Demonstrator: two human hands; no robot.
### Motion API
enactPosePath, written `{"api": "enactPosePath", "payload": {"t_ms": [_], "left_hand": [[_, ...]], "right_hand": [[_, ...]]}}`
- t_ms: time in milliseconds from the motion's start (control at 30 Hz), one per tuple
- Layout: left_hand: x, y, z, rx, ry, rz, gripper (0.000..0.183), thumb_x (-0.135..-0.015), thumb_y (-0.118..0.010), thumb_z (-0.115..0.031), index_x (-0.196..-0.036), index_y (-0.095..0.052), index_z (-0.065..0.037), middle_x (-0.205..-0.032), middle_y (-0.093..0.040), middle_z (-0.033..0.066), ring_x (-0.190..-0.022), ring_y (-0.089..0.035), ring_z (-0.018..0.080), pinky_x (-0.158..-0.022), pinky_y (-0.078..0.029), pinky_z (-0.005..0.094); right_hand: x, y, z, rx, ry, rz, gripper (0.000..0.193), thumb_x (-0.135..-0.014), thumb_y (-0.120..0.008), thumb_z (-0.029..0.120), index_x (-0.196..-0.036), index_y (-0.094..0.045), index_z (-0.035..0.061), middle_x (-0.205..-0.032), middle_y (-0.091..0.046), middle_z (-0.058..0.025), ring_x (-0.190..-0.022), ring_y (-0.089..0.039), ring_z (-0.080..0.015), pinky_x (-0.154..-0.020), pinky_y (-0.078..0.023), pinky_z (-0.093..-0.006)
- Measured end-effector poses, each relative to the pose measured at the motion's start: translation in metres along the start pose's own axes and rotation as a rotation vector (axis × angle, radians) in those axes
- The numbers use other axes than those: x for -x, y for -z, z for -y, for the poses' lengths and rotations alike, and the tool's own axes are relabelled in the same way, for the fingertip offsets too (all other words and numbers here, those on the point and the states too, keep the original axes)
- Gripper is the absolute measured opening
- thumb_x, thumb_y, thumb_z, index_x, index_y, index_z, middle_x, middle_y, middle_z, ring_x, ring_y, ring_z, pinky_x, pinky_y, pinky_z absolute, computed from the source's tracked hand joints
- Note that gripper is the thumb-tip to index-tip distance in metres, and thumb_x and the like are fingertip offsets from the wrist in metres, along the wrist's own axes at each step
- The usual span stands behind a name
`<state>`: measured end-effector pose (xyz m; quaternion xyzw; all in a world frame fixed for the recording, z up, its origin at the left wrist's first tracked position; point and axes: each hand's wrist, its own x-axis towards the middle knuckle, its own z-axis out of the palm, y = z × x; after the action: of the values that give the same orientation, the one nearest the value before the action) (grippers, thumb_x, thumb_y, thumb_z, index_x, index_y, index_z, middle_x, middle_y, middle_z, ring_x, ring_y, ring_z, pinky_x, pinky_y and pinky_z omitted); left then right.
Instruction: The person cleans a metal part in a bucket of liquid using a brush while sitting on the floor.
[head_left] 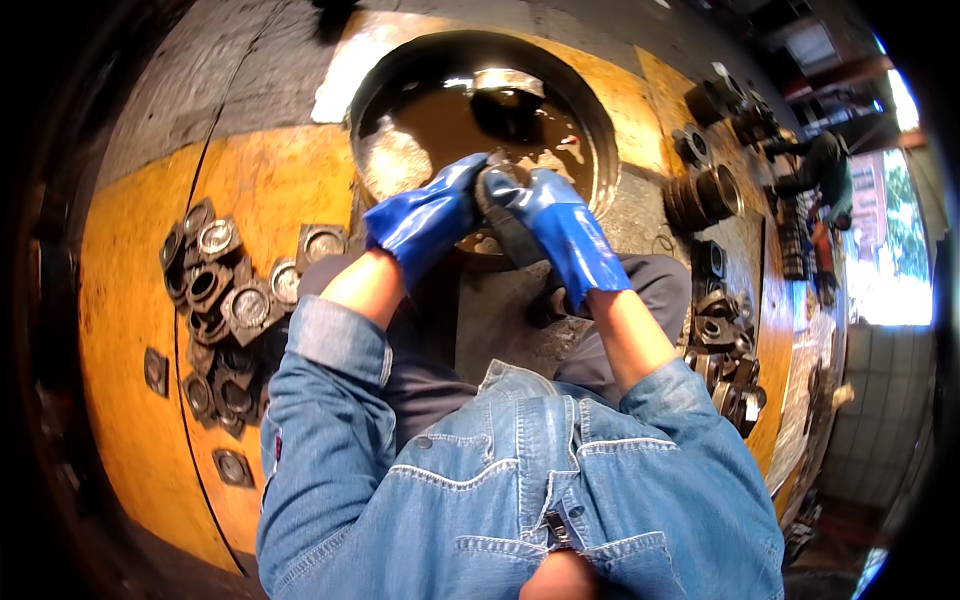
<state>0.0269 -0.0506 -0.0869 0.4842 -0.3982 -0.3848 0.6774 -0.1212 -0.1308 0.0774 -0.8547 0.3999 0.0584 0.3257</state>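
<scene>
Both my hands wear long blue rubber gloves and meet at the near side of a round black basin [607, 150]. Brown liquid [440, 115] with pale, foamy patches lies inside it. My left hand [455, 195] is closed at the upper left end of a dark, flat, grimy piece [508, 225]. Around the right side of the same piece my right hand [535, 195] is wrapped. The piece slants down toward my knees; the gloves hide much of it, and its exact kind cannot be made out.
Left of my knees lies a pile of dark square metal parts with round openings [208, 285]. More metal parts [725, 335] are heaped on the right, beyond them stacked rings [703, 198]. Yellow-brown boards [130, 300] cover the floor. Another person [828, 175] bends over at the far right.
</scene>
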Motion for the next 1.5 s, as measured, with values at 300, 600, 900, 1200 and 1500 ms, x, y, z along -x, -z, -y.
{"api": "enactPosePath", "payload": {"t_ms": [300,600,900,1200,1500], "left_hand": [[0.048,-0.027,-0.116,-0.825,-0.018,0.036,0.062,-0.103,-0.069,-0.028,-0.156,-0.049,-0.002,-0.154,-0.056,0.0237,-0.146,-0.053,0.0345,-0.122,-0.043,0.0399],[0.047,-0.030,-0.138,-0.712,0.091,0.167,0.052,-0.111,-0.054,-0.029,-0.158,-0.048,-0.008,-0.151,-0.060,0.0177,-0.138,-0.060,0.0264,-0.114,-0.050,0.0357],[0.040,-0.055,-0.104,0.488,0.277,0.046,0.050,-0.114,-0.050,-0.041,-0.147,-0.058,-0.004,-0.130,-0.069,0.0134,-0.109,-0.069,0.0209,-0.100,-0.054,0.0337],[0.008,-0.069,-0.082,0.309,0.877,-0.429,0.063,-0.104,-0.056,-0.061,-0.130,-0.061,-0.004,-0.108,-0.070,0.0187,-0.098,-0.069,0.0319,-0.085,-0.060,0.0451],[0.035,-0.027,-0.074,-0.166,0.724,-0.713,0.082,-0.096,-0.048,-0.071,-0.142,-0.052,-0.002,-0.142,-0.056,0.0233,-0.127,-0.055,0.0452,-0.106,-0.045,0.0657]], "right_hand": [[0.020,0.004,-0.022,-0.089,0.017,-0.106,0.090,-0.089,-0.068,0.078,-0.113,-0.070,-0.0088,-0.098,-0.074,-0.0256,-0.092,-0.070,-0.0350,-0.082,-0.053,-0.0445],[0.033,0.006,-0.019,-0.238,-0.024,-0.110,0.076,-0.086,-0.075,0.070,-0.107,-0.072,-0.0039,-0.096,-0.074,-0.0199,-0.087,-0.070,-0.0307,-0.079,-0.053,-0.0398],[0.074,0.005,-0.050,-0.193,0.037,-0.037,0.068,-0.082,-0.076,0.064,-0.103,-0.074,-0.0005,-0.095,-0.075,-0.0203,-0.087,-0.072,-0.0345,-0.077,-0.055,-0.0433],[0.056,-0.008,-0.069,-0.330,0.191,-0.223,0.060,-0.078,-0.077,0.059,-0.098,-0.075,0.0028,-0.094,-0.075,-0.0207,-0.087,-0.073,-0.0384,-0.076,-0.058,-0.0468],[0.023,-0.029,-0.062,-0.494,0.326,-0.302,0.054,-0.078,-0.075,0.054,-0.092,-0.077,0.0016,-0.085,-0.074,-0.0228,-0.080,-0.073,-0.0426,-0.071,-0.058,-0.0496]]}}
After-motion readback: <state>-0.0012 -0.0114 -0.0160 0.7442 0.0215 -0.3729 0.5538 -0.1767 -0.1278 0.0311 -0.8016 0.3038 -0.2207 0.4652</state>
